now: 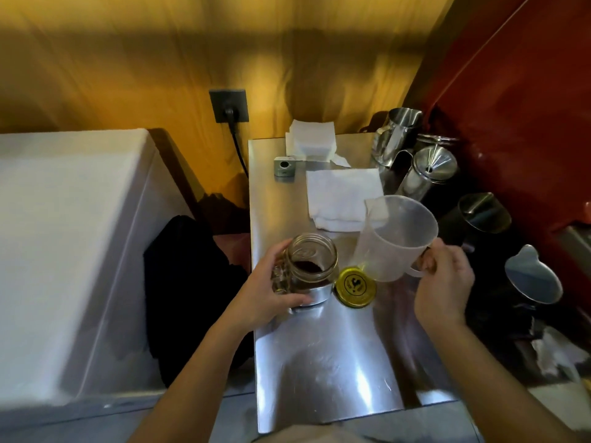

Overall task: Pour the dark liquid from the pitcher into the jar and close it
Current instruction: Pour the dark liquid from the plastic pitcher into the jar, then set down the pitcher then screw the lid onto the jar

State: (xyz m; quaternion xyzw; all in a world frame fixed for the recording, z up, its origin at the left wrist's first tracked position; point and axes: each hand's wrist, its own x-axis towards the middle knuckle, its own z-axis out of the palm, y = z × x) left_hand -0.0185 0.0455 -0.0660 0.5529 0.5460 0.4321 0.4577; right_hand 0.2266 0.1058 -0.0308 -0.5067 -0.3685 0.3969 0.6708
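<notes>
A glass jar (311, 262) with a side handle stands on the steel counter (323, 362), dark liquid in its lower part and its mouth uncovered. My left hand (268, 289) wraps around its left side. Just to its right, a gold lid (355, 286) lies flat on the counter. My right hand (443, 284) grips the handle of a translucent plastic pitcher (395, 238), which stands nearly upright to the right of the jar, looks empty, and has its base next to the lid.
Folded white cloths (343, 196) and a stack of white paper (311, 140) lie behind the jar, beside a small grey device (284, 166). Several steel jugs (428, 169) crowd the right side. A white appliance (73, 251) stands left, past a gap holding a black bag (188, 282).
</notes>
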